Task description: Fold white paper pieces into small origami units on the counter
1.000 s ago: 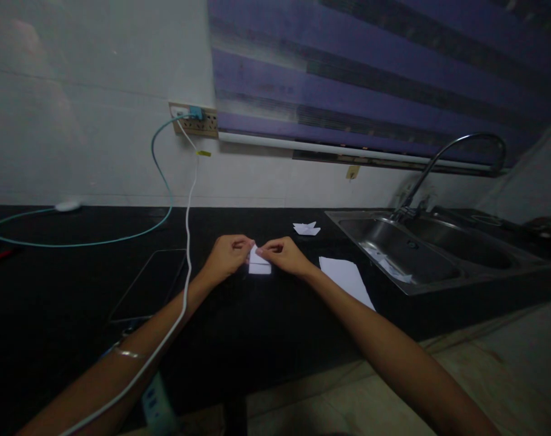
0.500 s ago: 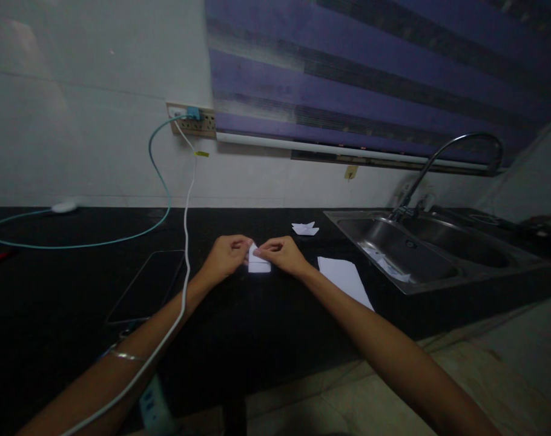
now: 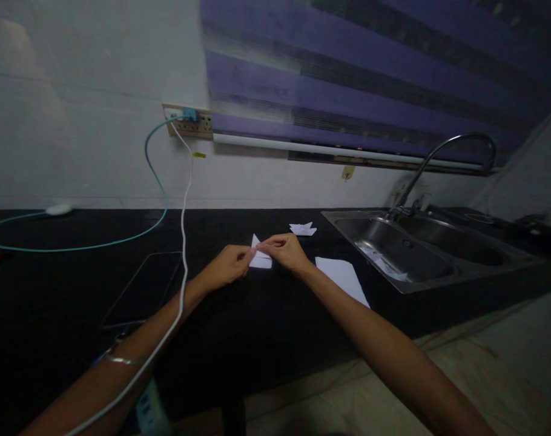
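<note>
A small folded white paper [image 3: 260, 259] lies on the black countertop [image 3: 266, 321] between my hands, one pointed flap raised at its upper left. My left hand [image 3: 227, 264] presses on the paper's left edge with closed fingers. My right hand [image 3: 284, 250] pinches the top of the paper from the right. Both hands touch it.
A second folded paper piece [image 3: 303, 229] lies farther back. A flat white sheet [image 3: 342, 278] sits right of my right wrist. A steel sink [image 3: 393, 251] with a curved tap [image 3: 443, 158] is at the right. A dark phone [image 3: 146, 289], a white cable [image 3: 183, 242] and a teal cable [image 3: 98, 244] lie on the left.
A pointed flap of the paper now stands up at the upper left. My left hand has slid lower on the paper; my right hand has shifted slightly back.
</note>
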### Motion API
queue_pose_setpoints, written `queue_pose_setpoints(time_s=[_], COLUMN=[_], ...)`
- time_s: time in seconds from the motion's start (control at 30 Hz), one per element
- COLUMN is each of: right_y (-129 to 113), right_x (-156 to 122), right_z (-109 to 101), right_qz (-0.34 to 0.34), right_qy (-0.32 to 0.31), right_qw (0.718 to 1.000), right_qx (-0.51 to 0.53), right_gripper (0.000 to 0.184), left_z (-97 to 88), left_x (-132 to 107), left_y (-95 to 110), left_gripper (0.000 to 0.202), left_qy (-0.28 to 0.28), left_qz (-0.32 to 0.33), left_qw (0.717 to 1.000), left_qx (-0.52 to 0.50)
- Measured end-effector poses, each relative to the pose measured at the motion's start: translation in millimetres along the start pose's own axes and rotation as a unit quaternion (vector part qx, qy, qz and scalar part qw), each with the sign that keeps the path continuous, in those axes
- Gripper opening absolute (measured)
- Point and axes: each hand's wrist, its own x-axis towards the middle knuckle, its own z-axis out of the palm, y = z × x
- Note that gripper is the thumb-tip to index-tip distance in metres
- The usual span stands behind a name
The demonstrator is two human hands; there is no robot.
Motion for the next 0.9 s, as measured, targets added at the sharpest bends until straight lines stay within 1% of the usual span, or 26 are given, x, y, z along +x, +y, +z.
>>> queue_pose_setpoints(time_s=[0.1, 0.17, 0.33, 0.5, 0.63, 0.73, 0.8, 0.9], right_y=[4.3, 6.1, 1.2, -3.7, -4.0, -7.8, -10.5, -9.8], right_x=[0.7, 1.1, 0.3, -1.0, -0.7, -1.7, -2.9, -3.7], right_z=[0.9, 0.4, -4.7, -9.8, -11.8, -11.7, -11.0, -9.2], right_qz=[0.010, 0.023, 0.055, 0.080, 0.058, 0.047, 0.048, 0.061], right_qy=[-0.009, -0.022, -0.055, -0.068, -0.071, -0.076, -0.091, -0.127], right_qw=[1.000, 0.999, 0.995, 0.994, 0.996, 0.996, 0.994, 0.989], right_qx=[0.020, 0.039, 0.066, 0.023, 0.012, 0.025, 0.033, 0.045], right_gripper=[0.025, 0.026, 0.026, 0.026, 0.019, 0.015, 0.015, 0.017], left_z=[1.1, 1.0, -0.6, -3.8, -5.1, -6.4, -7.3, -7.7], left_x=[2.4, 3.7, 4.8, 4.2, 3.0, 2.5, 2.7, 3.3], left_y=[-9.2, -13.5, -18.7, -18.9, -15.9, -13.0, -12.2, -13.4], left_gripper=[0.045, 0.043, 0.042, 0.043, 0.045, 0.049, 0.052, 0.051], left_qy=[0.015, 0.019, 0.038, 0.055, 0.054, 0.037, 0.028, 0.046], left_qz=[0.041, 0.050, 0.036, 0.018, 0.008, -0.010, -0.029, -0.033], left_qw=[0.999, 0.998, 0.999, 0.998, 0.998, 0.997, 0.995, 0.991], left_qx=[0.023, 0.022, 0.010, -0.002, -0.023, -0.063, -0.096, -0.121])
